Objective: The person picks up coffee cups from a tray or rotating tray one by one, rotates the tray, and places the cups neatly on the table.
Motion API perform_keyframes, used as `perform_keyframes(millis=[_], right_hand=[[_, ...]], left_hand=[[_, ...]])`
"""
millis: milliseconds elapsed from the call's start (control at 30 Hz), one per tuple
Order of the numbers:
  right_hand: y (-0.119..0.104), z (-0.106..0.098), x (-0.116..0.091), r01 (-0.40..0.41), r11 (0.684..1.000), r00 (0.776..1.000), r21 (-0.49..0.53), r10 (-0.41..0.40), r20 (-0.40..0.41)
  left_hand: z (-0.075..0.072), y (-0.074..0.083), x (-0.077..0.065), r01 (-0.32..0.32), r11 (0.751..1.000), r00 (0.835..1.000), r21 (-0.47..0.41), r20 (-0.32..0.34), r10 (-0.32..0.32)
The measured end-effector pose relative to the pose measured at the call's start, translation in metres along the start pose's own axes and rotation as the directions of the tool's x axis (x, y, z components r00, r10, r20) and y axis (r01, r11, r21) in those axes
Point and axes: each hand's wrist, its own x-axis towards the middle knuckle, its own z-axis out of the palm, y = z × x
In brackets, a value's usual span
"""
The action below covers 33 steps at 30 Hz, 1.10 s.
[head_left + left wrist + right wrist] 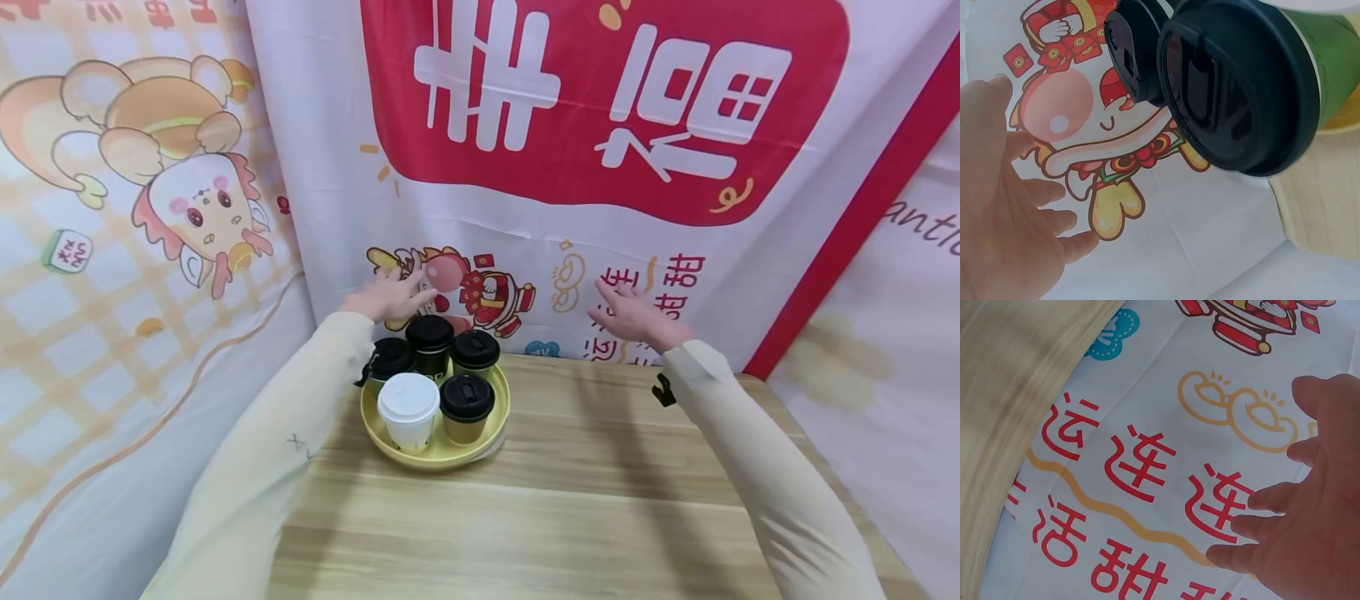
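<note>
Held the left hand (388, 297) and the right hand (637, 318) raised and well apart, with loosely straightened fingers. Had the tall black cup (431, 354) nearest the left hand, apart from its fingers. Saw three other black-lidded cups (467, 404) and one white cup (409, 408) grouped with it, standing upright in a round yellow tray (442, 462) on the left hand's side. Found a wooden table (540, 533) below both hands. Faced a printed cloth (465, 212) just beyond both hands, with red lettering (686, 272) near the right.
</note>
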Motion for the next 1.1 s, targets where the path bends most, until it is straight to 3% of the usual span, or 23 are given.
perform_keyframes(millis=[333,467,633,800,1100], right_hand=[[-0.011,0.008,-0.006,0.035,0.993,0.999,0.109,-0.036,0.005],[-0.018,0.011,-0.011,0.043,0.99,0.999,0.136,-0.046,0.022],[-0.028,0.01,-0.016,0.067,0.988,0.997,0.141,-0.069,0.015],[-0.037,0.007,-0.018,0.122,0.984,0.993,0.129,-0.121,-0.017],[-0.053,0.008,-0.024,0.184,0.974,0.981,0.13,-0.175,-0.081]], left_hand=[[0.0,-0.023,-0.01,0.018,0.999,1.0,-0.028,-0.016,-0.018],[0.005,-0.031,-0.01,-0.057,0.997,0.997,-0.046,-0.057,0.055],[0.007,-0.045,-0.019,-0.144,0.985,0.981,-0.09,-0.143,0.13],[0.008,-0.06,-0.031,-0.151,0.975,0.976,-0.162,-0.181,0.121],[0.021,-0.079,-0.038,-0.166,0.949,0.961,-0.27,-0.261,0.093]])
